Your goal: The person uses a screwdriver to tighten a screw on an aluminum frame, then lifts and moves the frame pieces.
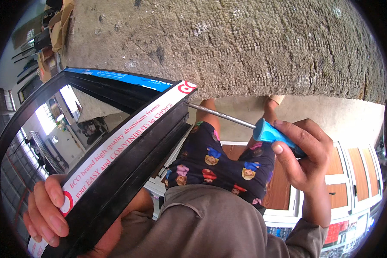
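Observation:
My left hand [47, 210] is wrapped round the near end of a black aluminum frame [129, 165], which I hold tilted up at the left. White tape with red print runs along its near bar, and blue tape [120, 78] covers part of the far bar. A glossy pane [51, 129] inside the frame reflects the room. In my right hand [307, 155] is a screwdriver with a blue handle [273, 132]. Its metal shaft points left, and the tip meets the frame's end near the corner; the exact contact point is hidden.
A worn, stained carpeted surface [228, 47] stretches across the far side, and the frame's far corner lies against it. Behind me on the right stand white-framed panels with brown inserts [335, 193]. Cardboard [60, 30] and dark bars sit at the far left. My legs are below the carpeted edge.

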Available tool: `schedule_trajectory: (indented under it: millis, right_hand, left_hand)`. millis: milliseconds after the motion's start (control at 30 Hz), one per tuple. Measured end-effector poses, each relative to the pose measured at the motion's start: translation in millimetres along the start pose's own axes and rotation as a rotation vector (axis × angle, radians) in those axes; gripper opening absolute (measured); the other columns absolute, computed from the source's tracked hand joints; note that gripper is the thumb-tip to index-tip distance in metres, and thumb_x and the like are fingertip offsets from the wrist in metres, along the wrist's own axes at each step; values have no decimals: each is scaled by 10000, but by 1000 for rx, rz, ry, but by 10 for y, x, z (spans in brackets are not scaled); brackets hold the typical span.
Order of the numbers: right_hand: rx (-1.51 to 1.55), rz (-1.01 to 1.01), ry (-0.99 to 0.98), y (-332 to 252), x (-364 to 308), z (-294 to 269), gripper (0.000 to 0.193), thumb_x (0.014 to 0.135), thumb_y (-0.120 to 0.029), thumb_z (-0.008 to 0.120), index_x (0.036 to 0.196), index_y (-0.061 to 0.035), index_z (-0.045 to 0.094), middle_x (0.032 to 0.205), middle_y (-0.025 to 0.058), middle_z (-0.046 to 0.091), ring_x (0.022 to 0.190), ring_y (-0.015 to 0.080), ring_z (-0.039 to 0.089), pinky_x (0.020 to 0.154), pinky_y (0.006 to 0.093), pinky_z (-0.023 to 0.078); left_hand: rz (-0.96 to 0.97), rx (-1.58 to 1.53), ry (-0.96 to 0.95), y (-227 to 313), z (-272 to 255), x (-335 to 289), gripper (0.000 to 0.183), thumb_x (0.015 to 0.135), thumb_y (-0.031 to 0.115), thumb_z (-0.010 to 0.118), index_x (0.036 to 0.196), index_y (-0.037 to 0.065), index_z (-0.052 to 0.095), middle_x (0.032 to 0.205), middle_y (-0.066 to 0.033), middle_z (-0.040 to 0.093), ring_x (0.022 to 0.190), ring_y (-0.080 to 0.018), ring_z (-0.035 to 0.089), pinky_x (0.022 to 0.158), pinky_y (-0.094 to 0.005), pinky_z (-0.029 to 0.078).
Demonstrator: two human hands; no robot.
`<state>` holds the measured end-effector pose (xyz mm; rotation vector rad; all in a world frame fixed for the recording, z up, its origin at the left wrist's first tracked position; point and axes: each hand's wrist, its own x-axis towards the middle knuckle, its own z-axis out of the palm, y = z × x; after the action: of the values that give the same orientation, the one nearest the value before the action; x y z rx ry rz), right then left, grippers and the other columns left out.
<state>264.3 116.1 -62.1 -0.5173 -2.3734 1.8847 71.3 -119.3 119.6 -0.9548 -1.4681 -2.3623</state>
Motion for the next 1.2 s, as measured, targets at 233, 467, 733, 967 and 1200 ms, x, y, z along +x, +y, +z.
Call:
schedule_trajectory:
  millis: [233,467,733,967,1200]
  right_hand:
    - [13,-2,-2,40,-16,-37,348,873,-171,830,1149,38,798,845,147,726,686,221,664,614,325,486]
    - [-2,-40,-14,54,21,-50,357,874,-178,839,1154,39,794,855,150,728,698,224,672,620,326,493]
    - [-114,-172,40,80,43,-42,418,825,-161,899,1194,4,792,900,142,704,727,239,660,610,330,496]
    - [-504,-491,137,12,13,-90,483,780,-260,956,1223,-118,825,872,75,672,638,206,608,578,333,478]
    - [769,1270,-849,-165,362,-194,688,1114,-628,469,1141,-22,792,694,3,575,563,96,456,518,248,343]
  left_hand:
    - [3,62,-44,-1,2,21,696,611,197,785,1226,98,475,1070,-26,559,1007,-193,564,995,-391,336]
    - [-16,5,-45,-11,12,38,686,603,180,765,1222,91,484,1074,-33,566,1004,-205,572,995,-397,342]
    - [-5,-53,-36,2,7,68,691,586,170,757,1215,92,484,1060,-30,558,977,-194,558,975,-379,333]
    - [-129,29,-224,-43,14,-20,623,633,200,830,1167,94,529,1032,-17,573,912,-204,581,894,-365,395]
    - [279,-631,168,-309,485,-135,735,777,230,854,1416,149,501,1146,62,544,1061,-164,539,1036,-398,376]
